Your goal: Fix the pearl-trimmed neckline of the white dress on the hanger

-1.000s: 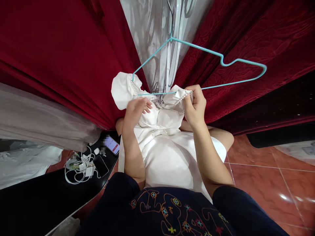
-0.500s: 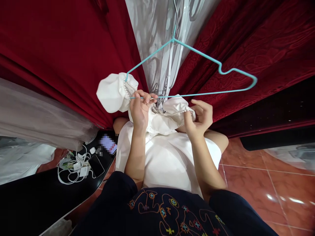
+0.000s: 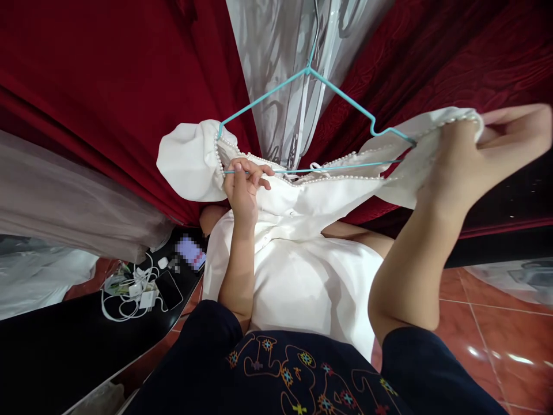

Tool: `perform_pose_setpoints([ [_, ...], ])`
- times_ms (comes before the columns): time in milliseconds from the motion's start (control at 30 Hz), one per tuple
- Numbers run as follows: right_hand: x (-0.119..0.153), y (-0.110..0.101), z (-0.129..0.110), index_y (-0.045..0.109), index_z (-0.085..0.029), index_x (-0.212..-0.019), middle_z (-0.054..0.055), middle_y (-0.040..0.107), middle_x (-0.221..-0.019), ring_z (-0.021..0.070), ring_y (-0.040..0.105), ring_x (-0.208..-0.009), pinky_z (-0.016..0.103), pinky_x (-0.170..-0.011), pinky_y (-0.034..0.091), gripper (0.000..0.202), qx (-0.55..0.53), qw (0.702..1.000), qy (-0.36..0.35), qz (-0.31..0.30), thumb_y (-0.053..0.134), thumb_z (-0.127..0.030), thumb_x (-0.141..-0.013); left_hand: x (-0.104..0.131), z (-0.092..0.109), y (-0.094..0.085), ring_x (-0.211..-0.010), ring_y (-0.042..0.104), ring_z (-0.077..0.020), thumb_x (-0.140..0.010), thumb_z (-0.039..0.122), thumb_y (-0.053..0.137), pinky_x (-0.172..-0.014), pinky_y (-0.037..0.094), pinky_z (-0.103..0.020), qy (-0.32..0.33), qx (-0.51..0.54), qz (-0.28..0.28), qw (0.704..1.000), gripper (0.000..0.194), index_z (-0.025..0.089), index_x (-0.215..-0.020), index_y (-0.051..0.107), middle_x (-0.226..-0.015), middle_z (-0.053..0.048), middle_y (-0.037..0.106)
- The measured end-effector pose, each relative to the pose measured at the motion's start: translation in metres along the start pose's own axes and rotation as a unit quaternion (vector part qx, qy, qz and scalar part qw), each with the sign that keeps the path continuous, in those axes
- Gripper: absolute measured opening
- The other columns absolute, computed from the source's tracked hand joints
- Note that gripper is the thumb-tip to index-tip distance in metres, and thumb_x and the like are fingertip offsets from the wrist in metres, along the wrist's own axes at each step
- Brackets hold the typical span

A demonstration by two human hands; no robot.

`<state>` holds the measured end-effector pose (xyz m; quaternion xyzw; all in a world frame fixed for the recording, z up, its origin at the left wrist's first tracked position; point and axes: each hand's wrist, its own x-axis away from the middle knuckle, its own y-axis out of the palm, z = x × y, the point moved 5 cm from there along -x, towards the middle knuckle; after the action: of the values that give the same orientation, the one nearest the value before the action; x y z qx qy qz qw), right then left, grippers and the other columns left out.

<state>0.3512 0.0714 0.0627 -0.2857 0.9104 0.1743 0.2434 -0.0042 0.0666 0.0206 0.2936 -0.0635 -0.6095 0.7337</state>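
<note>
A white dress with a pearl-beaded neckline lies across my lap, its upper part raised on a light-blue hanger. The left puff sleeve hangs over the hanger's left end. My left hand is closed around the hanger's lower bar near that sleeve. Far to the right, my right hand grips the beaded edge of the other shoulder, pulled out over the hanger's right end. That end is now hidden inside the white cloth. The fingertips of my right hand are partly covered by the fabric.
Red curtains hang on both sides, with clear plastic covers between them. On a black bench at left lie white cables, a dark phone and a blurred-out screen. Red tiles cover the floor.
My right hand has moved right and up, stretching the dress's right shoulder over the hanger's right end, which was bare before. My left hand stays on the lower bar.
</note>
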Motion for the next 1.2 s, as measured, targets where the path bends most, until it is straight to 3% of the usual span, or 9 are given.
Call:
perform_pose_setpoints([
  [100,0.028,0.036,-0.038,0.052,-0.02,-0.075,-0.006,0.048,-0.076,0.0028,0.043,-0.061,0.027,-0.059,0.029,0.029,0.007,0.992,-0.079,-0.097,0.071,0.0,-0.082,0.0,0.0,0.0,-0.073,0.07,-0.0172,-0.096,0.069,0.069,-0.052,0.049,-0.022,0.0,-0.001,0.0,1.0,0.048,0.026,-0.087,0.051,-0.066,0.004,0.044],
  [233,0.07,0.072,-0.05,0.044,-0.024,-0.084,-0.005,0.047,-0.079,0.0037,0.046,-0.062,0.024,-0.06,0.034,0.029,0.004,0.976,-0.072,-0.204,0.07,-0.014,-0.091,-0.002,0.003,0.0,-0.073,0.072,-0.0179,-0.096,0.07,0.068,-0.051,0.049,-0.022,0.002,-0.012,0.009,1.0,0.049,0.026,-0.086,0.05,-0.066,0.003,0.045],
  [400,0.087,0.069,-0.044,0.046,-0.023,-0.089,-0.006,0.05,-0.077,0.0038,0.048,-0.058,0.025,-0.056,0.032,0.03,-0.01,0.969,-0.006,-0.248,0.076,-0.02,-0.087,-0.002,0.003,0.0,-0.077,0.073,-0.0184,-0.096,0.072,0.067,-0.052,0.05,-0.021,-0.012,-0.028,0.017,0.999,0.051,0.025,-0.085,0.049,-0.066,0.004,0.044],
  [533,0.09,0.055,-0.063,0.055,-0.024,-0.094,-0.008,0.046,-0.066,0.0049,0.04,-0.05,0.026,-0.05,0.022,0.029,-0.03,0.969,0.0,-0.245,0.08,-0.037,-0.09,-0.002,0.0,0.002,-0.076,0.073,-0.0177,-0.095,0.072,0.068,-0.052,0.051,-0.021,-0.007,-0.012,0.007,1.0,0.051,0.025,-0.086,0.049,-0.066,0.004,0.044],
  [733,0.14,0.078,-0.044,0.062,-0.025,-0.109,-0.007,0.05,-0.063,0.0087,0.049,-0.052,0.025,-0.049,0.033,0.038,-0.012,0.911,0.076,-0.406,0.062,-0.062,-0.102,-0.002,-0.003,0.001,-0.081,0.075,-0.019,-0.096,0.071,0.067,-0.055,0.052,-0.022,-0.015,-0.027,0.015,0.999,0.05,0.026,-0.086,0.05,-0.066,0.003,0.046],
  [900,0.169,0.084,-0.011,0.049,-0.028,-0.098,-0.008,0.038,-0.062,0.0089,0.044,-0.049,0.025,-0.046,0.029,0.041,-0.053,0.924,0.087,-0.37,0.056,-0.068,-0.103,0.004,-0.003,-0.002,-0.093,0.079,-0.0216,-0.096,0.072,0.067,-0.066,0.058,-0.026,-0.021,-0.037,-0.007,0.999,0.047,0.027,-0.09,0.055,-0.073,0.0,0.061],
  [1067,0.17,0.081,-0.01,0.048,-0.028,-0.099,-0.007,0.04,-0.066,0.0086,0.041,-0.051,0.025,-0.048,0.029,0.041,-0.057,0.933,0.072,-0.349,0.056,-0.068,-0.103,0.015,0.0,-0.01,-0.104,0.081,-0.0223,-0.095,0.065,0.073,-0.08,0.063,-0.029,-0.12,-0.149,-0.076,0.979,0.044,0.023,-0.108,0.074,-0.115,-0.011,0.083],
  [1133,0.168,0.081,-0.009,0.049,-0.028,-0.1,-0.007,0.039,-0.065,0.0088,0.041,-0.052,0.025,-0.048,0.029,0.04,-0.052,0.933,0.07,-0.349,0.056,-0.068,-0.102,0.019,0.004,-0.011,-0.097,0.081,-0.0217,-0.095,0.064,0.073,-0.08,0.063,-0.029,-0.144,-0.206,-0.121,0.96,0.046,0.02,-0.104,0.079,-0.105,-0.012,0.084],
  [1200,0.169,0.082,-0.006,0.05,-0.028,-0.102,-0.007,0.038,-0.065,0.0091,0.041,-0.052,0.025,-0.049,0.029,0.04,-0.046,0.933,0.071,-0.35,0.056,-0.068,-0.103,0.02,0.018,-0.012,-0.089,0.079,-0.0195,-0.098,0.057,0.073,-0.079,0.063,-0.029,-0.08,-0.231,-0.104,0.964,0.038,0.02,-0.099,0.08,-0.094,-0.009,0.082],
])
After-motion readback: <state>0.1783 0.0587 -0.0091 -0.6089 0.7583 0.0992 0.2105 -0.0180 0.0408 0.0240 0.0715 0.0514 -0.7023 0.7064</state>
